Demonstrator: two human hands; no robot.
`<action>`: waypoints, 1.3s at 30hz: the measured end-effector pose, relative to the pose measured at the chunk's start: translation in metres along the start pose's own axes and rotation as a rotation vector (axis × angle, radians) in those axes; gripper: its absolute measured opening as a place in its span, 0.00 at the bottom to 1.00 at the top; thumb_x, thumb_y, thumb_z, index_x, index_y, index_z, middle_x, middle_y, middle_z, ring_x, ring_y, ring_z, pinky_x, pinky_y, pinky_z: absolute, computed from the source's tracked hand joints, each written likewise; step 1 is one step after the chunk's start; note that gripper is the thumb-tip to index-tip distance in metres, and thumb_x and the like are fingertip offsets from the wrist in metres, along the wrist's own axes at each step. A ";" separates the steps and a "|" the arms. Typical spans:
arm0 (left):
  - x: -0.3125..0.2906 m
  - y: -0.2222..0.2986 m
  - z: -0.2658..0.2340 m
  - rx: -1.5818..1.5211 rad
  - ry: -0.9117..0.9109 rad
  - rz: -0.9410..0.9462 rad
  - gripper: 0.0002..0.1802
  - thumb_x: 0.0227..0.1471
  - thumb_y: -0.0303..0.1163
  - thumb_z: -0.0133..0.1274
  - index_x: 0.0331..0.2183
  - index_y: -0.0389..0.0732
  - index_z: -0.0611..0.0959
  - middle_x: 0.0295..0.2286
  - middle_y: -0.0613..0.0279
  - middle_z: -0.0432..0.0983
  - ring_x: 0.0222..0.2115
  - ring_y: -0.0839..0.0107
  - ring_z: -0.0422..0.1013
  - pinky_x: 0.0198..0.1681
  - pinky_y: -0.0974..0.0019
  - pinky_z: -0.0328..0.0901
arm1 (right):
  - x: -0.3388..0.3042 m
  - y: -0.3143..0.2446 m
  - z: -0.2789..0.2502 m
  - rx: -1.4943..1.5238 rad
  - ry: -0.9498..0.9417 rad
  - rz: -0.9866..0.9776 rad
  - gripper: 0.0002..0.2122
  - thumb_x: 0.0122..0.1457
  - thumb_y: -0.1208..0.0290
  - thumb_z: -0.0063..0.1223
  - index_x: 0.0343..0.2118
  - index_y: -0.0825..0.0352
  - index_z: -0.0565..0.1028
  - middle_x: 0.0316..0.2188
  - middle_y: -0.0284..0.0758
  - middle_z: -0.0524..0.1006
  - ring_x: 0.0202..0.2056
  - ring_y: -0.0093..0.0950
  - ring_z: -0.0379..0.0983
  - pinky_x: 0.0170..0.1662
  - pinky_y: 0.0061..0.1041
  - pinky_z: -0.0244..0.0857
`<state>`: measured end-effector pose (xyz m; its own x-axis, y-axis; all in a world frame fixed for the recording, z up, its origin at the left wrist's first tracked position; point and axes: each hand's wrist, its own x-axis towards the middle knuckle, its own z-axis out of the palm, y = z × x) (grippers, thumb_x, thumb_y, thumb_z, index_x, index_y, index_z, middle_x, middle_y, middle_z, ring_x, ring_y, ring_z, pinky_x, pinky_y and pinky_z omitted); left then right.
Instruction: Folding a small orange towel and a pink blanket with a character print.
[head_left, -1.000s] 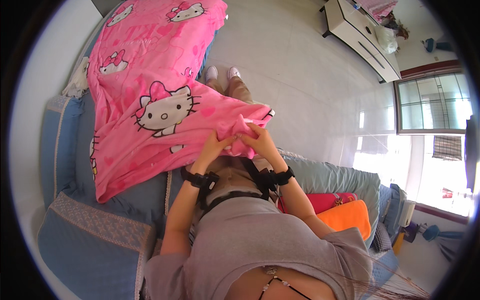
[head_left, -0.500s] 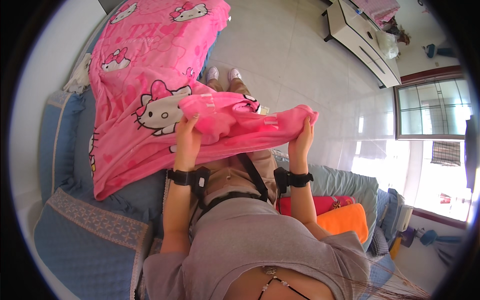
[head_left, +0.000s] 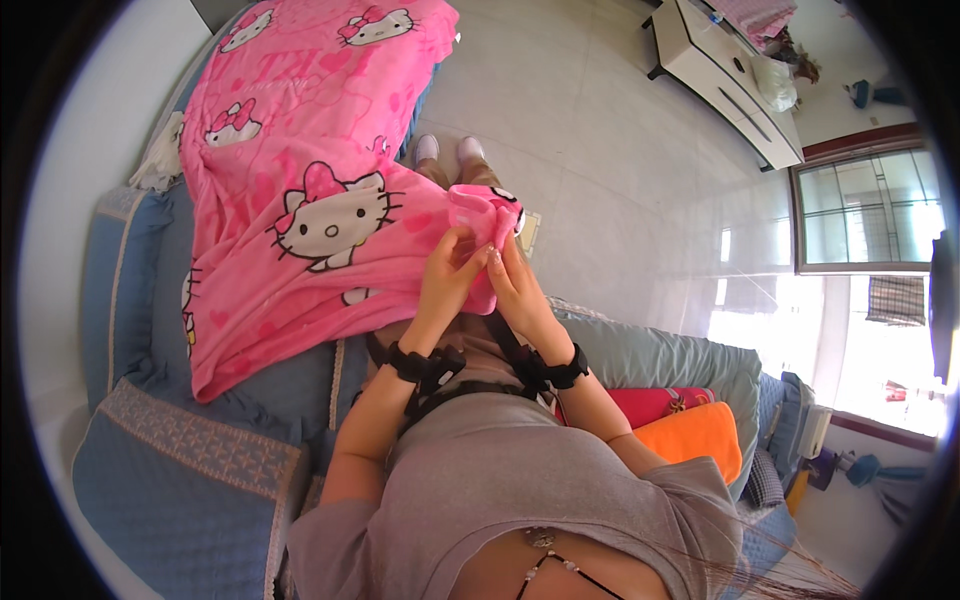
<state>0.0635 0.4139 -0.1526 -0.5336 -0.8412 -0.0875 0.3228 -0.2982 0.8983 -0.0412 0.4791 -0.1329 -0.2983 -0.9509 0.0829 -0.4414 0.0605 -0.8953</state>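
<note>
Both hands, the left hand and right hand, pinch a bunched corner of the pink cartoon blanket, which trails left of them over the blue sofa. Matching edges evenly would likely keep the fold neat.

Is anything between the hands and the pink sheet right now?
Nothing visible. The left hand and the right hand both grip the bunched edge of the pink sheet directly, over the lap.
</note>
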 end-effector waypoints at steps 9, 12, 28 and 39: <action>-0.001 -0.005 -0.001 0.099 0.016 0.053 0.11 0.53 0.26 0.45 0.39 0.34 0.70 0.34 0.64 0.70 0.35 0.81 0.66 0.38 0.78 0.62 | 0.004 -0.002 -0.010 -0.136 0.036 -0.142 0.20 0.59 0.68 0.36 0.54 0.66 0.57 0.52 0.49 0.58 0.51 0.45 0.59 0.51 0.33 0.55; -0.003 0.003 0.003 0.202 0.059 0.109 0.11 0.52 0.27 0.47 0.38 0.32 0.72 0.31 0.62 0.72 0.30 0.77 0.69 0.35 0.75 0.62 | 0.003 -0.011 -0.017 -0.129 0.010 -0.066 0.20 0.55 0.72 0.43 0.53 0.64 0.61 0.51 0.48 0.59 0.48 0.45 0.61 0.48 0.33 0.59; -0.010 0.008 -0.008 0.562 -0.099 0.251 0.15 0.47 0.23 0.49 0.40 0.32 0.70 0.31 0.54 0.71 0.32 0.66 0.69 0.36 0.69 0.63 | 0.025 -0.006 -0.050 -0.199 -0.265 -0.253 0.28 0.44 0.71 0.58 0.51 0.63 0.63 0.44 0.39 0.69 0.49 0.36 0.61 0.56 0.35 0.46; -0.011 -0.023 -0.063 1.086 0.060 0.386 0.24 0.31 0.17 0.47 0.38 0.40 0.73 0.34 0.54 0.70 0.37 0.54 0.65 0.39 0.57 0.61 | 0.040 0.010 -0.099 0.116 0.448 -0.216 0.05 0.49 0.83 0.50 0.30 0.70 0.71 0.25 0.29 0.71 0.25 0.18 0.64 0.28 0.16 0.59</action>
<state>0.1114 0.4020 -0.1997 -0.4983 -0.8206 0.2798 -0.4016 0.5045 0.7643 -0.1414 0.4721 -0.0951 -0.5550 -0.7131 0.4282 -0.4440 -0.1814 -0.8775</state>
